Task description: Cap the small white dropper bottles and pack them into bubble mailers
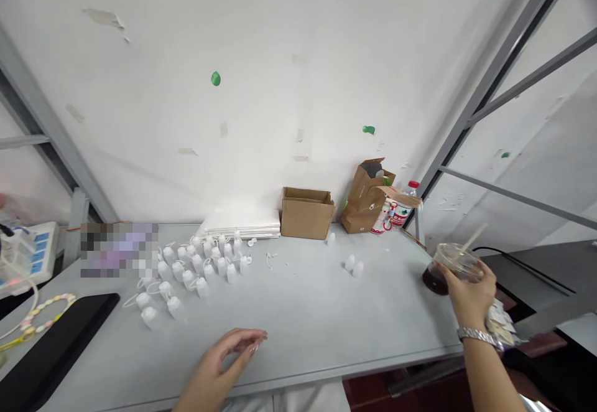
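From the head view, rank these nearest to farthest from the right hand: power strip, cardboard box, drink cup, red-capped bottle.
1. Drink cup, held in the right hand.
2. Red-capped bottle, back right.
3. Cardboard box, back middle.
4. Power strip, far left.

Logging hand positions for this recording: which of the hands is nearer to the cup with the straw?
Right. The right hand holds the cup near its rim; the left hand is well apart, away to the left near the front of the table.

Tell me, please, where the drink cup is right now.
In the head view, the drink cup is in the right hand at the right end of the table.
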A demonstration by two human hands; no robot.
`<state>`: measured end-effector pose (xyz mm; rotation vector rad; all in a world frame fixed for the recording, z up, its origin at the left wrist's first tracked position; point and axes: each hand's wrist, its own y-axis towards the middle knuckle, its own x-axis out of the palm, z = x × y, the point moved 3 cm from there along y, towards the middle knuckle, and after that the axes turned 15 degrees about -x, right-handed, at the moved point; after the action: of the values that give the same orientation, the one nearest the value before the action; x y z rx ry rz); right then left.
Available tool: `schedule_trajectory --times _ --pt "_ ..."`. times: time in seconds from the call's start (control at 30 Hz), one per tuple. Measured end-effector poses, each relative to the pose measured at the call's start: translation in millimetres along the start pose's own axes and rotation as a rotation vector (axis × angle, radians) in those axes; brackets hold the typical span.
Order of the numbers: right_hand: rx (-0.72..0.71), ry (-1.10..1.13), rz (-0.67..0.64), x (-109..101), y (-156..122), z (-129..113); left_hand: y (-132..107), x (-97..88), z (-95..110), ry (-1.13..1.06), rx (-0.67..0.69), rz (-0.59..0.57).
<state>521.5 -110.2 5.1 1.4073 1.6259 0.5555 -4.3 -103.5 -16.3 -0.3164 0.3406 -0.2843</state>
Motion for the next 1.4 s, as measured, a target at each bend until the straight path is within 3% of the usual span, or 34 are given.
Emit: schedule_trajectory --times 0.17,0.37,0.57,0.73,0.93,1.03,1.17,1.23,1.3,1.4 --pt "0.035 -0.005 -0.034 14 0 -11 2 3.3 -1 -0.050 -0.001 0.040" --pt "-0.070 0.153 -0.192 60 -2 -37 9 4.4 -9 -0.004 0.011 0.023" --pt "-0.163 0.119 -0.194 92 3 -47 6 0.2 -9 -0.010 0.014 0.042" --pt "-0.097 0.016 -0.167 90 10 -35 6 -7.9 -12 0.014 0.012 0.046" --pt "0.013 -0.082 -0.147 74 27 -11 8 -10.8 -17 0.046 0.026 0.041" --pt "0.013 -0.108 -0.141 62 29 -15 6 -9.0 -15 0.052 0.021 0.029" --pt "-0.203 -0.086 0.030 42 -2 -57 6 -6.7 -11 0.057 0.005 0.015" --pt "-0.356 0.051 -0.093 42 -31 -87 8 -5.2 -9 0.058 -0.004 -0.002" --pt "-0.450 0.158 -0.312 47 -63 -112 10 -3.2 -8 0.053 -0.004 -0.017" --pt "-0.394 0.183 -0.500 57 -96 -132 12 0.3 -6 0.042 0.008 -0.030"
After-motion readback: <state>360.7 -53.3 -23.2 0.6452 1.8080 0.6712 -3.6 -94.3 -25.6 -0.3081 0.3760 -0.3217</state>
